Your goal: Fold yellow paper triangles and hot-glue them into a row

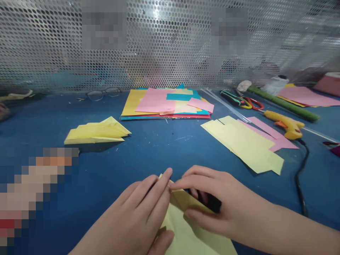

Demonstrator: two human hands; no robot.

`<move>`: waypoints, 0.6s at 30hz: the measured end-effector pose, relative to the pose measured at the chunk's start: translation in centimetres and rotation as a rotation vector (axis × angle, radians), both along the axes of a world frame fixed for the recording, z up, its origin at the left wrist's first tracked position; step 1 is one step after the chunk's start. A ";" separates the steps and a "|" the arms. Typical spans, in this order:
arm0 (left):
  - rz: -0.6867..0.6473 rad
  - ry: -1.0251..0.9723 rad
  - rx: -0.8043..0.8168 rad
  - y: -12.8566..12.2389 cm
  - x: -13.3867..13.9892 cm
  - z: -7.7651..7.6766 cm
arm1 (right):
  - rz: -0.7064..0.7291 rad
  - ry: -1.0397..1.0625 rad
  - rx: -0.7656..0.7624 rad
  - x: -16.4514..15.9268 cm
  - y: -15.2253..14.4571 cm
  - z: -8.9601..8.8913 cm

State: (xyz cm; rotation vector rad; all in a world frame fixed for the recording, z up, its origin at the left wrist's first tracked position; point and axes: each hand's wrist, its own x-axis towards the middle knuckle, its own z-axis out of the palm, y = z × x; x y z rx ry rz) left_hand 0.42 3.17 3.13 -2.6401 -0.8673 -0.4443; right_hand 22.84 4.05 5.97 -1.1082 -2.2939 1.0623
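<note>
A pale yellow sheet of paper (198, 235) lies at the front edge of view, with one edge folded up. My left hand (138, 209) rests along its left side, fingers stretched out flat and the thumb on the paper. Holding the folded edge is my right hand (217, 194), thumb on the near face and index fingertip at the top corner, close to the left fingertips. Some of the right fingers are behind the fold. Beyond my left hand sits a folded yellow paper piece (95, 132) with layered, pointed ends.
Coloured paper (156, 101) is stacked at the back, near glasses (103, 94) and a perforated metal screen (164, 46). To the right lie cut yellow pieces (244, 141), a yellow glue gun (285, 122) with a black cord, scissors (255, 103) and a green stick (284, 102). A pixelated patch covers the left.
</note>
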 end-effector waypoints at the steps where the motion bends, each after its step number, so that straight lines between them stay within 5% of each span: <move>1: -0.003 0.007 -0.008 0.1 -0.1 -0.1 | -0.001 -0.006 0.000 0.0 0.0 0.1; 8: -0.033 -0.179 -0.039 0.4 -0.7 0.2 | 0.035 0.015 0.070 0.1 0.4 0.1; 14: -0.127 -0.341 -0.229 0.5 -0.7 0.2 | 0.065 -0.125 0.676 0.6 0.6 -0.6; 18: -0.084 -0.279 -0.133 0.3 -0.7 -0.6 | -0.035 -0.128 0.768 0.7 0.2 0.0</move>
